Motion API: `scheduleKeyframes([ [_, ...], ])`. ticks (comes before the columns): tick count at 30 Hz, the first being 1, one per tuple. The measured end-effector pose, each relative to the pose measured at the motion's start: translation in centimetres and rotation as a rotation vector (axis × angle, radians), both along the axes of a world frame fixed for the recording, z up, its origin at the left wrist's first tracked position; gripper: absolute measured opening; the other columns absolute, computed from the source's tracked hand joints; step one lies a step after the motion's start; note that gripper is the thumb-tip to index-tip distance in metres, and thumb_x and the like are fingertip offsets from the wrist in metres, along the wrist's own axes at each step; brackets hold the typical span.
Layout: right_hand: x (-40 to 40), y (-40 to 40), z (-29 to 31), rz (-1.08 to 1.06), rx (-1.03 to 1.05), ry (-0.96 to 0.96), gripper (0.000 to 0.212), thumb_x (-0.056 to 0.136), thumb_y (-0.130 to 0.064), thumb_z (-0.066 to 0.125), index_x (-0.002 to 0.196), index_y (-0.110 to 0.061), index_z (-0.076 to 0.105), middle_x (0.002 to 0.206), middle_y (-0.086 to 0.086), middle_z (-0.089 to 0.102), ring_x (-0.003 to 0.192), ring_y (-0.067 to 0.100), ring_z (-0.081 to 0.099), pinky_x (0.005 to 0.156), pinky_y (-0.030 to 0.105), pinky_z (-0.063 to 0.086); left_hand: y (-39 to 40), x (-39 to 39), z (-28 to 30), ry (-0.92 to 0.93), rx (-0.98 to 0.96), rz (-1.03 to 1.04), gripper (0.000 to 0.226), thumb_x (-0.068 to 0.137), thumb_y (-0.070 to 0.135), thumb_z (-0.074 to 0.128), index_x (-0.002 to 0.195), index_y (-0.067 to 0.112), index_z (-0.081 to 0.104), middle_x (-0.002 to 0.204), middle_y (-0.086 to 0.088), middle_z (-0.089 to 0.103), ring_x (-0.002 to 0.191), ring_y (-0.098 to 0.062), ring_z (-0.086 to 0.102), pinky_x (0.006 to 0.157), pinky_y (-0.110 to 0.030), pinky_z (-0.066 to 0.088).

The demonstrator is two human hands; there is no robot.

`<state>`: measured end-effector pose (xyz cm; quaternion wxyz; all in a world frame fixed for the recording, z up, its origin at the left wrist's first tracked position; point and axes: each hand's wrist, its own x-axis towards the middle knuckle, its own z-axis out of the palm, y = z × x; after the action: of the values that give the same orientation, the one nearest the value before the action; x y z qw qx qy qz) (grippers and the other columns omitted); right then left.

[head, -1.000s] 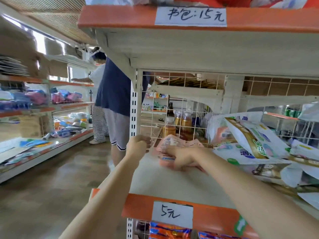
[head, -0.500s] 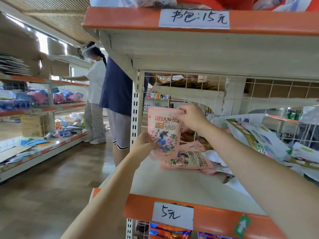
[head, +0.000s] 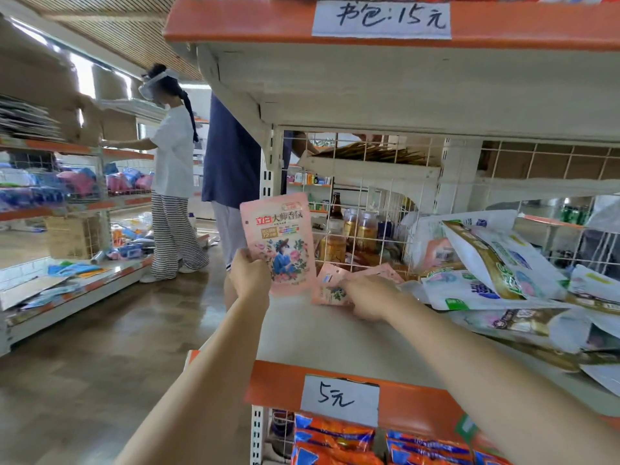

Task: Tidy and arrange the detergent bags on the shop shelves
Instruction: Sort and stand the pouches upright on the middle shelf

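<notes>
Left grip [head: 250, 275] pinching upright pink floral detergent pouch [head: 280, 241]; right grip [head: 364, 297] just beside, grasping flat pink pouch [head: 327, 286] on white shelf [head: 322, 337].

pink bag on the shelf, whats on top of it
The right hand rests on the flat pink detergent bag. Whether more bags lie beneath the hand is hidden.

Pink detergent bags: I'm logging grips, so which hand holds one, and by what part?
The left hand grips the upright pink bag by its lower left corner. The right hand rests on a lying pink bag; grip unclear.
</notes>
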<state>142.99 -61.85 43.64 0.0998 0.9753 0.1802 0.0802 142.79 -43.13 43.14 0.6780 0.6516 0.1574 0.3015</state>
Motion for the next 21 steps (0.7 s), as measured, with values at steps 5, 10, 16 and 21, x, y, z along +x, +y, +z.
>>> scheduleKeyframes([
  [5,0.4,-0.1,1.1,-0.159,0.302,-0.131,0.027,0.089,-0.002,0.047,0.110,-0.009,0.061,0.103,0.010,0.064,0.086,0.025,0.062,0.068,0.031,0.049,0.1,-0.1,0.0,0.018,-0.070,0.118,0.019,0.093,0.000,0.036,0.102,0.005,0.051,0.095,-0.009,0.051,0.087,-0.024,0.049,0.069,-0.031,0.039],
  [10,0.3,-1.3,3.6,-0.185,1.102,0.010,0.023,0.087,0.003,0.055,0.108,-0.001,0.062,0.099,0.011,0.063,0.088,0.024,0.058,0.074,0.030,0.046,0.2,0.0,0.0,-0.008,-0.117,0.061,0.017,0.090,-0.003,0.038,0.095,0.009,0.050,0.093,-0.008,0.055,0.088,-0.023,0.053,0.068,-0.030,0.040],
  [16,-2.9,-1.1,3.6,0.025,1.303,0.286,0.021,0.087,0.002,0.060,0.106,-0.003,0.064,0.103,0.008,0.068,0.085,0.018,0.063,0.077,0.029,0.051,-0.3,1.4,-0.8,0.089,0.005,-0.313,0.021,0.090,-0.002,0.045,0.101,0.009,0.059,0.089,-0.008,0.060,0.079,-0.023,0.058,0.059,-0.024,0.043],
  [21,-4.0,-0.8,3.5,0.083,0.678,-0.077,0.035,0.091,-0.002,0.048,0.113,-0.019,0.069,0.108,0.001,0.069,0.088,0.010,0.061,0.071,0.017,0.043,-0.2,1.6,-1.2,0.100,-0.035,-0.388,0.015,0.087,0.005,0.060,0.102,0.007,0.059,0.087,-0.007,0.063,0.074,-0.019,0.057,0.064,-0.027,0.044],
])
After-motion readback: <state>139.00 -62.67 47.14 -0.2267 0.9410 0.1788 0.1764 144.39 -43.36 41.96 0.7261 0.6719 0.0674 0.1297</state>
